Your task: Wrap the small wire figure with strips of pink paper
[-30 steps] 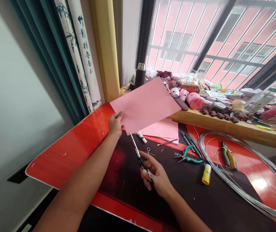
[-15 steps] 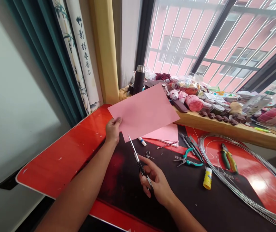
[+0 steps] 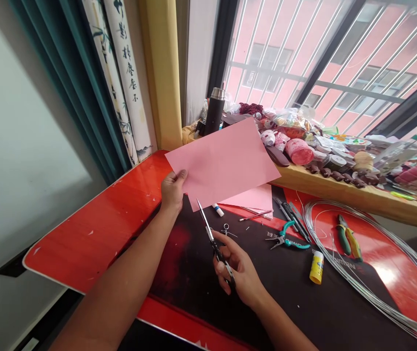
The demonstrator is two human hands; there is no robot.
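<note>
A pink sheet of paper [image 3: 226, 161] is pinched at its left edge by my left hand [image 3: 173, 191], thumb on top, and held up tilted above the table. My right hand [image 3: 235, 268] grips a pair of scissors [image 3: 208, 229] by the handles, blades pointing up and away. The blade tips reach the lower left corner of the sheet; whether paper lies between the blades I cannot tell. More pink paper [image 3: 255, 197] lies on the table behind, partly covered by the raised sheet. A small wire piece with a loop [image 3: 226, 229] rests near the scissors.
On the dark mat [image 3: 267, 302] lie teal pliers [image 3: 287, 239], a yellow glue stick [image 3: 317, 268], a pencil [image 3: 255, 215] and cutters [image 3: 292, 217]. To the right are a wire coil [image 3: 376, 292] and green-yellow pliers [image 3: 349, 239]. A cluttered windowsill [image 3: 303, 180] holds a black thermos [image 3: 214, 112].
The view has shifted slightly, so most things sit a little further right. My left hand still holds the paper and my right hand the scissors, in nearly the same pose.
</note>
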